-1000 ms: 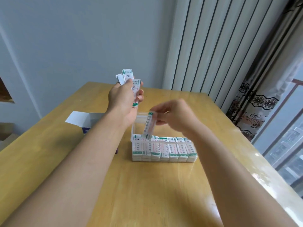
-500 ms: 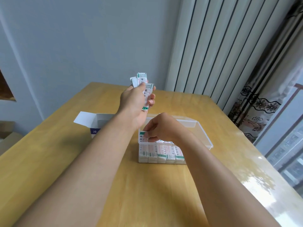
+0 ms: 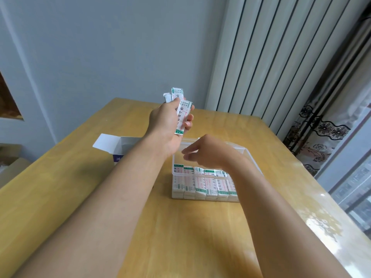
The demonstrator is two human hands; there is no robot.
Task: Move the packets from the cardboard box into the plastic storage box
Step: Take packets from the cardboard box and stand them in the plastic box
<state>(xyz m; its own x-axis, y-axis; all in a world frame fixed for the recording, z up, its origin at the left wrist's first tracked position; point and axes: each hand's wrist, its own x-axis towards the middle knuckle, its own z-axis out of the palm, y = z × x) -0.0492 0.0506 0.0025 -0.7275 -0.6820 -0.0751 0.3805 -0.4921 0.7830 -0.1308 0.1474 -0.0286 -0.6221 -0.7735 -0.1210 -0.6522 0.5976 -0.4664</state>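
Left hand (image 3: pixel 167 125) grip is clamped on a small fan of packets (image 3: pixel 181 111), held up above the far-left corner of the plastic storage box (image 3: pixel 249 155); one packet sticks out at a slant, two more poke up behind the fingers. Right hand (image 3: pixel 208 155) hovers over the box interior, fingers loosely curled and apart, nothing visibly in its grip. Step in hand looks like passing the next packet from left to right and standing it in the row.

To do it well: pinch the slanted packet by its free lower end, pull it clear without dragging the others loose, then drop it upright, edge-on, behind the near row of packets (image 3: pixel 200 181) that already stands along the front wall of the box. Keep the left grip firm while one is pulled. The box is clear and light, so a push on the wall could slide it on the desk (image 3: pixel 180 237).

The cardboard box (image 3: pixel 118 146) sits open to the left, partly hidden by the left forearm; contents not visible.
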